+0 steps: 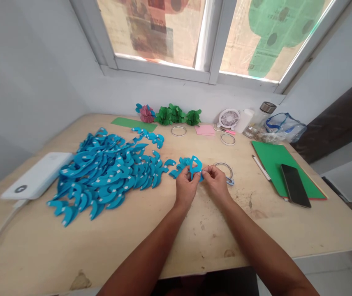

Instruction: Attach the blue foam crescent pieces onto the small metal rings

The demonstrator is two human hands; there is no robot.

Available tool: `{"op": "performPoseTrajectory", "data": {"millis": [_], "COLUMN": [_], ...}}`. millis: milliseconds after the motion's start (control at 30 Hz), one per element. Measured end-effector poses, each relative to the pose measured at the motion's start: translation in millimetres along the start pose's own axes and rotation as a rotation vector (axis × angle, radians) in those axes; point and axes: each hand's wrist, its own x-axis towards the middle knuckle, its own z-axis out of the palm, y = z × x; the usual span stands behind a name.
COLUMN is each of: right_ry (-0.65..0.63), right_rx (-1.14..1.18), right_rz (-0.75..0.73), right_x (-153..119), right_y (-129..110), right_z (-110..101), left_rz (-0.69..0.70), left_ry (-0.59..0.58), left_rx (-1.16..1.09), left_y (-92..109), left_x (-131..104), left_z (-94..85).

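My left hand (pixel 186 185) is closed in a pinch on a curved blue paper piece (pixel 196 163) marked with small white squares. Opposite it, my right hand (pixel 216 181) pinches the right end of the same piece, fingertips almost meeting the left ones. A small bunch of blue paper pieces (pixel 180 164) lies just behind and beside my left hand. Farther left spreads a large pile of similar blue paper pieces (pixel 108 168), many with white squares. By my right hand lie a ring (pixel 228 165) and a small blue-grey item (pixel 230 181), partly hidden.
A white power bank (pixel 37 174) with a cable is at left. Green sheets (pixel 271 164), a phone (pixel 295 185) and a pen (pixel 261 167) lie right. Along the back stand folded paper figures (pixel 176 114), a small fan (pixel 229 118) and a bottle (pixel 260 119).
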Motion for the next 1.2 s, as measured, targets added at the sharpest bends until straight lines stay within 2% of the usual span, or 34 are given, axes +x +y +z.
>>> {"op": "performPoseTrajectory", "data": {"millis": [133, 233, 433, 600, 767, 900, 1200], "right_ry": [0.02, 0.027, -0.043, -0.008, -0.066, -0.038, -0.105], "right_rx": [0.051, 0.092, 0.167, 0.196, 0.22, 0.165, 0.242], "right_rz": [0.023, 0.059, 0.09, 0.087, 0.098, 0.069, 0.117], "right_x": [1.9, 2.3, 0.1, 0.2, 0.2, 0.8, -1.7], "right_y": [-2.0, -3.4, -5.1, -7.6, -9.8, -8.7, -11.0], "right_z": [-4.5, -6.8, -3.6, -4.4, -5.2, -6.0, -6.1], "left_rz": [-0.106, -0.155, -0.085, -0.091, -0.109, -0.159, -0.151], "left_ry": [-0.069, -0.08, -0.043, -0.016, -0.135, -0.231, -0.295], "left_rx": [-0.172, -0.204, -0.122, -0.116, -0.116, -0.074, -0.022], "left_y": [-2.1, -3.7, -6.3, -5.4, -3.9, -6.5, -13.8], "left_x": [1.3, 0.9, 2.1, 5.2, 3.1, 2.4, 6.0], "left_z": [-0.9, 0.4, 1.4, -1.8, -1.2, -1.0, -2.5]}}
